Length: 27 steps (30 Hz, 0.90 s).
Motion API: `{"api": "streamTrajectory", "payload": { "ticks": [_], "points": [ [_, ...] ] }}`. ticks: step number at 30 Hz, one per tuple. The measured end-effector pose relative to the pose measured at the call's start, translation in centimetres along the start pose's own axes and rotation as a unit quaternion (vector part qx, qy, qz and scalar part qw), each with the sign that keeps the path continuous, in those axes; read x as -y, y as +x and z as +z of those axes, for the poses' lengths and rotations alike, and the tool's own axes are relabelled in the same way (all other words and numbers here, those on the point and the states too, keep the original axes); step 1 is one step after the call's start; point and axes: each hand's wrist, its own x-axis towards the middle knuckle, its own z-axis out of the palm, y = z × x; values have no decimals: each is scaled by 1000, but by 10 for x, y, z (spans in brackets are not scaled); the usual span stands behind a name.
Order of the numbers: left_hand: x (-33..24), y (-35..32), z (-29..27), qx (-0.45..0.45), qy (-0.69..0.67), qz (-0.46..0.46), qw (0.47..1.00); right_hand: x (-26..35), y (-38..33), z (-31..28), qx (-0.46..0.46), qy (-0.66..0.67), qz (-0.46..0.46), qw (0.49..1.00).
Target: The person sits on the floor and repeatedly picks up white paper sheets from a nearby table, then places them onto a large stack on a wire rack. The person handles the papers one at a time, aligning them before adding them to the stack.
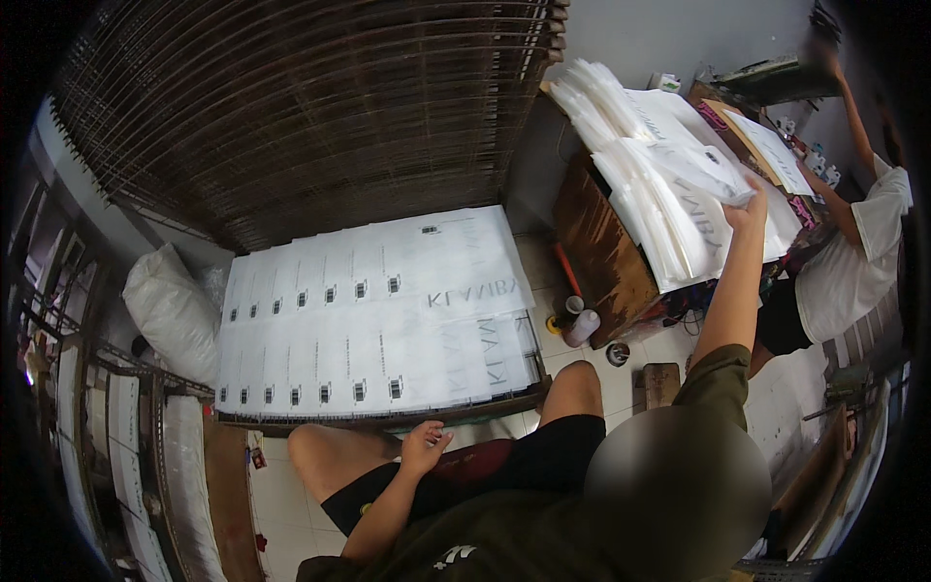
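Note:
My right arm stretches to the upper right. The right hand (pixel 745 206) is closed on the edge of a translucent plastic bag (pixel 713 170), partly lifted off a pile. Under it lie stacked white plastic bags (pixel 635 209) with grey printed lettering, on a wooden cabinet. Over my lap my left hand (pixel 425 448) hangs with fingers loosely bent and apart, nothing visible in it. In front of my knees, overlapping rows of printed white bags (pixel 320 339) cover a low rack, with small black marks along their ends.
A tall stack of dark wire racks (pixel 320 107) tilts up behind the rows. A stuffed white sack (pixel 173 310) stands at left. A bottle (pixel 582 328) and a can (pixel 618 353) sit beside the wooden cabinet (pixel 606 242). At right, a co-worker (pixel 853 262) works by a board (pixel 771 145).

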Motion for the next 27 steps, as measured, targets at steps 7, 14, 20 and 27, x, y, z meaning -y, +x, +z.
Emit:
{"api": "streamTrajectory", "payload": {
  "ticks": [7, 14, 20, 27],
  "points": [
    [0, 4, -9, -18, 28, 52, 998, -20, -63, 57, 194, -166, -23, 967],
    [-94, 16, -41, 131, -168, -29, 977, -55, -283, 151, 258, -211, -65, 941],
    [-251, 67, -125, 215, -527, -3, 822, -74, -357, 156, 302, -235, -6, 924],
    [-247, 81, -183, 66, -446, 22, 892, -169, -336, 161, 375, -218, 266, 861]
  ]
}}
